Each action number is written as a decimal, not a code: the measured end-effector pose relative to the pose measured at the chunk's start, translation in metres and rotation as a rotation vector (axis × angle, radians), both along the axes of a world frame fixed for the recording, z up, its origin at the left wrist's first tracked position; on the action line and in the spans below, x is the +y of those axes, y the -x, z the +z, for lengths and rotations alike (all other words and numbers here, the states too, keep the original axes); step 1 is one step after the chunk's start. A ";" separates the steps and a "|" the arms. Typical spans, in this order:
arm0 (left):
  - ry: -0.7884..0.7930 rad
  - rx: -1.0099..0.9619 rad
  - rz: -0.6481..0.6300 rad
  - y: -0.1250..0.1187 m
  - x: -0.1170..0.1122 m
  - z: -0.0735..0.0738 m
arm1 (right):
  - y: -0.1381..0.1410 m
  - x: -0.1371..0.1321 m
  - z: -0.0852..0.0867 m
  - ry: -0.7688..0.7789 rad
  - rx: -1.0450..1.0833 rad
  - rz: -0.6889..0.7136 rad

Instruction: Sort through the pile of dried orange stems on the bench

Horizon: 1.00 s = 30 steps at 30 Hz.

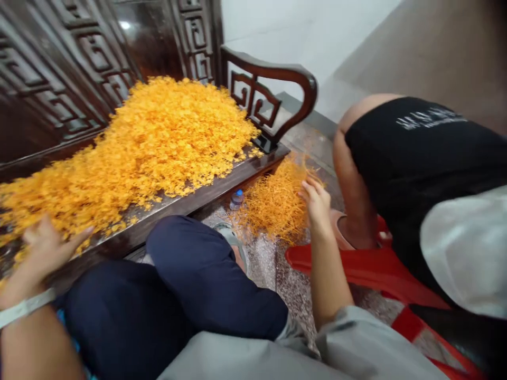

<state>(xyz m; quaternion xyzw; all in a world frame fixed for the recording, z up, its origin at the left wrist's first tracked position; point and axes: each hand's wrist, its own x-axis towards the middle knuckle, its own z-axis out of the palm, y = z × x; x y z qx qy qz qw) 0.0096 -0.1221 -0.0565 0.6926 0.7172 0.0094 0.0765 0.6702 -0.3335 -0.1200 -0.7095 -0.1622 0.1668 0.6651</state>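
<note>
My left hand, blurred by motion, is at the front left of a dark wooden bench, with thumb and fingers spread. It is open, over the near edge of a wide heap of small yellow-orange flowers. On the floor right of the bench lies a tangled pile of thin orange strands. My right hand reaches to the right side of that pile, fingers loosely extended. Some blurred strands are just past its fingertips; I see none clearly gripped.
The bench has a carved back and a curved armrest. A small bottle with a blue cap stands by the strand pile. To my right, a person in black shorts is by a red plastic chair.
</note>
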 end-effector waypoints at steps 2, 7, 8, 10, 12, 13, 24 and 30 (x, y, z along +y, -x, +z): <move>-0.050 -0.102 -0.008 -0.007 -0.015 -0.001 | 0.029 -0.004 -0.001 -0.006 0.175 0.093; -0.363 -0.359 0.013 0.015 -0.033 -0.037 | 0.141 -0.021 0.002 0.096 0.252 0.503; -0.432 -0.339 0.048 0.026 -0.031 -0.047 | 0.164 -0.026 0.004 0.157 0.132 0.632; -0.491 -0.315 0.129 0.047 -0.026 -0.064 | 0.202 -0.032 0.007 0.197 -0.187 0.822; -0.485 -0.352 0.205 0.060 -0.020 -0.078 | 0.229 -0.029 0.011 0.133 -0.463 0.872; -0.498 -0.378 0.234 0.064 -0.015 -0.082 | 0.239 -0.024 0.014 0.088 -0.556 0.860; -0.507 -0.559 0.467 0.089 0.106 -0.049 | 0.309 0.044 0.048 -0.108 -0.966 1.013; -0.742 -0.431 0.440 0.088 0.128 0.016 | 0.289 0.065 0.058 -0.063 -0.777 1.038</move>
